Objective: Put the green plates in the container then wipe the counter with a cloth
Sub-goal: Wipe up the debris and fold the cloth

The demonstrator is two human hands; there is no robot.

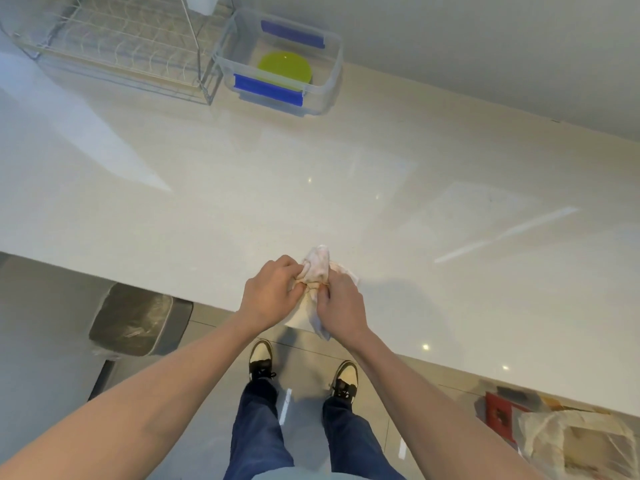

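A green plate (284, 68) lies inside the clear plastic container (331, 69) with blue clips, at the back of the pale counter (311, 188). Close to the counter's front edge, a crumpled white cloth (317, 268) is bunched between both hands. My left hand (270, 294) grips its left side and my right hand (341, 301) grips its right side, with a strip of cloth hanging down between them past the edge.
A wire dish rack (114, 46) stands at the back left beside the container. A grey bin (135, 318) sits on the floor under the counter's left front edge. Bags and a red item (498, 415) lie on the floor at the right.
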